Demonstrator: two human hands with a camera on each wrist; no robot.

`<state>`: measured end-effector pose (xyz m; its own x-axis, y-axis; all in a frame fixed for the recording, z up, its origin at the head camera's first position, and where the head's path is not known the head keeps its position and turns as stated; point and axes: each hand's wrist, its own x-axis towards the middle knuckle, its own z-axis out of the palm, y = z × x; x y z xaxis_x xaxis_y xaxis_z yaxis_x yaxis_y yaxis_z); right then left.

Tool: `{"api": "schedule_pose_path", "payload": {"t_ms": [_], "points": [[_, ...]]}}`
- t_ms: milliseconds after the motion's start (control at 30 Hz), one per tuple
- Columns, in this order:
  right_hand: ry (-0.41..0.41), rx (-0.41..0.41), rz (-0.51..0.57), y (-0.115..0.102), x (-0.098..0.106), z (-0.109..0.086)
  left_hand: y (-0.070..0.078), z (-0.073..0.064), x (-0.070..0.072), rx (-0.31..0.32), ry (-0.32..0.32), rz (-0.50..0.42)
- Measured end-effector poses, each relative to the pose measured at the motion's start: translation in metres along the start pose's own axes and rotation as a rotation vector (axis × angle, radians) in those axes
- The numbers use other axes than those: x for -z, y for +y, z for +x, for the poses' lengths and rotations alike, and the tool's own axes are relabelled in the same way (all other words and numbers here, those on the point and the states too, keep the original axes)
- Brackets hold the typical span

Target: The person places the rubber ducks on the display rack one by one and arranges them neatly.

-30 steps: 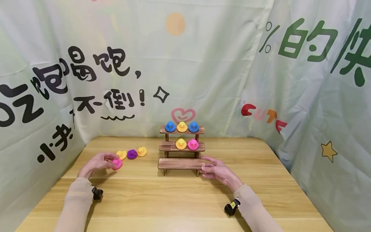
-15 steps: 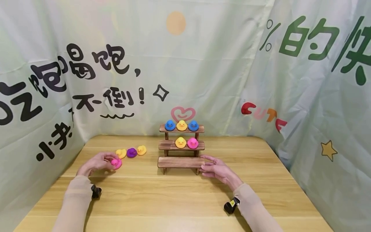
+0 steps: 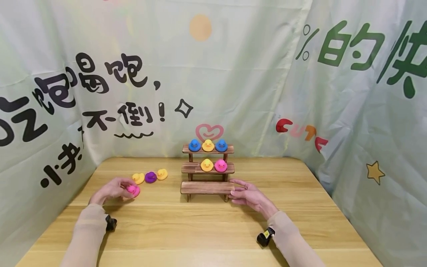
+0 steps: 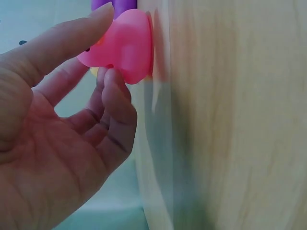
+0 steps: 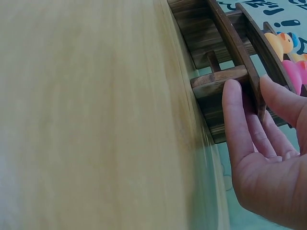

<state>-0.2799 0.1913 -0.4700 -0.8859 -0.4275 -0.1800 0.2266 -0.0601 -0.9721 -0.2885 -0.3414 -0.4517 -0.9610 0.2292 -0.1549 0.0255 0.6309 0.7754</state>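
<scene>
In the head view, my left hand (image 3: 115, 188) pinches a pink rubber duck (image 3: 133, 191) on the left of the table. The left wrist view shows the thumb and fingertips on either side of this duck (image 4: 128, 45), close by the tabletop. A three-tier wooden display stand (image 3: 207, 188) stands in the middle. My right hand (image 3: 251, 196) grips the right end of its lowest shelf, thumb on one face and fingers behind, as the right wrist view shows at the stand's end (image 5: 223, 76). On the middle tier sit a yellow duck (image 3: 207, 165) and a pink duck (image 3: 221, 165).
Behind the left hand, a yellow duck (image 3: 138, 178), a purple duck (image 3: 151, 177) and another yellow duck (image 3: 162, 174) form a row on the table (image 3: 200, 230). The top tier bears two blue ducks (image 3: 194, 145) around a yellow one (image 3: 208, 145). A printed curtain (image 3: 240, 92) encloses the table.
The pink duck in my left hand has shifted slightly towards me, away from the yellow duck behind it. My right hand has kept its hold on the stand. The head view has shifted a little.
</scene>
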Motion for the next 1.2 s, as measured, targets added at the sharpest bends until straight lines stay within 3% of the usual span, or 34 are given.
{"api": "schedule_pose_path", "payload": {"t_ms": [267,667,1200], "points": [[0.004,0.001,0.006,-0.003,0.0,0.001,0.005,0.0,0.0,0.049,0.033,0.021],[0.007,-0.002,0.007,-0.001,0.0,0.0,0.007,0.001,-0.003,0.012,0.033,0.066],[0.012,-0.004,-0.002,-0.001,-0.001,0.0,0.018,0.001,-0.008,-0.04,0.05,-0.005]]}}
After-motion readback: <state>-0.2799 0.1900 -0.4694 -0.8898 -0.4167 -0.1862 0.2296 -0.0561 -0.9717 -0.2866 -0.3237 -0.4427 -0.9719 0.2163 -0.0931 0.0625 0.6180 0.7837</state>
